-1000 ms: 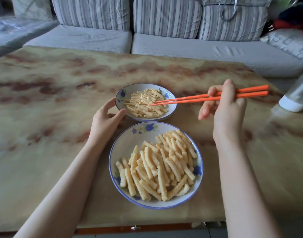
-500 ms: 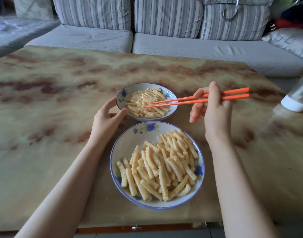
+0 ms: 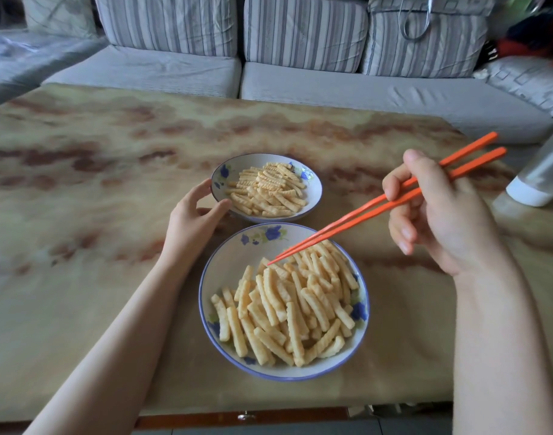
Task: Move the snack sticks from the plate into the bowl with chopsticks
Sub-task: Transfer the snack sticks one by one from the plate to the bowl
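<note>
A large blue-rimmed plate near me holds a heap of pale ridged snack sticks. Behind it stands a smaller flowered bowl with more snack sticks. My right hand grips a pair of orange chopsticks. Their tips lie close together at the far edge of the plate's heap, with no stick visibly between them. My left hand holds the bowl's left rim between thumb and curved fingers.
Both dishes sit on a marbled brown table. A white and clear container stands at the table's right edge, just beyond my right hand. A striped grey sofa runs behind the table.
My right hand swung the chopsticks from over the bowl back toward me, tips now down at the plate's heap. My left hand stayed on the bowl.
</note>
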A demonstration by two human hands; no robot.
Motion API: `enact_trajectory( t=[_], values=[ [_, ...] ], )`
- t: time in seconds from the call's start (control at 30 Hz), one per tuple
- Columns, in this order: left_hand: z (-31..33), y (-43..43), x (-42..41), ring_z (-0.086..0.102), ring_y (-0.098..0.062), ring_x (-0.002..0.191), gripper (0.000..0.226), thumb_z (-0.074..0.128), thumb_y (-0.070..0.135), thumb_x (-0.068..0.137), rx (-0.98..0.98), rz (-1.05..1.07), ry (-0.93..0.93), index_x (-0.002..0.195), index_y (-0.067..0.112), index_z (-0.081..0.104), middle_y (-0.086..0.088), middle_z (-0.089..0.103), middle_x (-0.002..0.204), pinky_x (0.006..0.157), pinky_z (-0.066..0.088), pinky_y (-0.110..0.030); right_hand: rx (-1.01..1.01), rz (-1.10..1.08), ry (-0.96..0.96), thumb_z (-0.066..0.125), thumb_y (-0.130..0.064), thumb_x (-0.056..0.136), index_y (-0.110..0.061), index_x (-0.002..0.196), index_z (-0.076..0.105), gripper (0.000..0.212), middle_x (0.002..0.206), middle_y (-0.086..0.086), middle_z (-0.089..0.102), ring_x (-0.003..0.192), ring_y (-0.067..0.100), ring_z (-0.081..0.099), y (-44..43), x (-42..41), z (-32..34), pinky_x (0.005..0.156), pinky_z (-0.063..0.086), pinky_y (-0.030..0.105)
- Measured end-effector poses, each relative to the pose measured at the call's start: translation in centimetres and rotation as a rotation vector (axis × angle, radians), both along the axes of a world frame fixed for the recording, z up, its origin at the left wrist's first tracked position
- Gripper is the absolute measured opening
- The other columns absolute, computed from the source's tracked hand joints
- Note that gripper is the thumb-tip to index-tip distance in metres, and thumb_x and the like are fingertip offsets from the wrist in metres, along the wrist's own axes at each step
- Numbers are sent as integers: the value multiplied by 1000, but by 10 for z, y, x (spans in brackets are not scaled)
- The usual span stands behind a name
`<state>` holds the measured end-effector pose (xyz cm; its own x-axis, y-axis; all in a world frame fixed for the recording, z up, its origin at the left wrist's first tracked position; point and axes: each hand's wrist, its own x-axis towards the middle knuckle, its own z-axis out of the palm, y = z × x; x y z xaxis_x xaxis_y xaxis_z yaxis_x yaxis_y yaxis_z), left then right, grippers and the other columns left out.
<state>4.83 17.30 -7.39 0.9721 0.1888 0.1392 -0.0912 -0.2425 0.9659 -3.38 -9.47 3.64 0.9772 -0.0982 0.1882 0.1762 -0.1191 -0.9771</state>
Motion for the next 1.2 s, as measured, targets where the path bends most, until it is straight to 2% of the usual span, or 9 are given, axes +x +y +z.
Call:
enact_trajectory(
  t=[0.23, 0.33, 0.4, 0.53, 0.63, 0.87, 1.0, 1.13, 1.2],
  values=[
    [0, 0, 0, 71, -6, 71, 46, 68, 24, 90, 2, 1, 12, 134, 29, 58, 4, 71, 115, 69, 56, -19, -40, 8, 12, 33, -30, 103, -7, 65, 50, 47, 34, 7, 39, 25, 22, 37, 9, 5, -4, 34, 23, 19],
    [-1, 0, 1, 71, -10, 76, 47, 68, 25, 90, 3, -5, 8, 135, 29, 57, 2, 71, 117, 71, 56, -21, 29, -36, -38, 34, -28, 103, -18, 55, 56, 54, 50, 17, 41, 26, 21, 38, 10, 8, -5, 36, 23, 22],
    [-1, 0, 1, 72, -12, 79, 46, 68, 24, 89, 4, -7, 4, 134, 29, 58, 2, 70, 118, 74, 56, -24, 104, -71, -66, 34, -26, 103, -20, 48, 58, 60, 58, 18, 41, 26, 19, 38, 9, 9, -4, 39, 22, 31],
    [-1, 0, 1, 72, -9, 75, 47, 68, 24, 90, 4, -6, 3, 135, 28, 57, 5, 71, 116, 70, 56, -19, 246, -180, -129, 32, -22, 103, -21, 45, 60, 64, 44, 0, 49, 27, 14, 39, 12, 12, -2, 44, 19, 37],
    [0, 0, 1, 71, -7, 73, 48, 68, 24, 90, 0, -8, 2, 136, 27, 56, 4, 70, 118, 64, 56, -15, 318, -283, -181, 31, -20, 103, -19, 56, 55, 53, 41, -3, 50, 28, 13, 41, 19, 17, -5, 44, 25, 35],
    [1, 0, 0, 71, -3, 70, 47, 67, 21, 90, 3, -12, -10, 135, 26, 58, 8, 71, 114, 63, 53, -12, 186, -326, -179, 31, -27, 105, -14, 63, 51, 48, 34, 1, 47, 30, 19, 48, 48, 38, -34, 37, 28, 21],
    [1, 0, -1, 71, -4, 67, 46, 68, 22, 90, -15, -9, 7, 135, 28, 58, 11, 73, 98, 65, 55, -15, 140, -262, -172, 32, -29, 105, -14, 66, 54, 48, 37, 2, 50, 33, 19, 50, 60, 45, -44, 38, 31, 22],
    [2, -1, -1, 70, -1, 67, 47, 68, 22, 90, -1, -10, -9, 136, 25, 57, 12, 71, 107, 61, 53, -11, 126, -217, -168, 33, -30, 105, -13, 68, 56, 47, 39, 6, 51, 36, 20, 52, 61, 47, -49, 39, 32, 21],
    [3, -1, -2, 71, -2, 66, 47, 67, 21, 90, -6, -12, -6, 136, 26, 57, 16, 71, 100, 62, 53, -12, 133, -214, -182, 33, -29, 105, -12, 68, 55, 47, 39, 5, 51, 35, 21, 51, 58, 47, -48, 39, 32, 21]
  ],
)
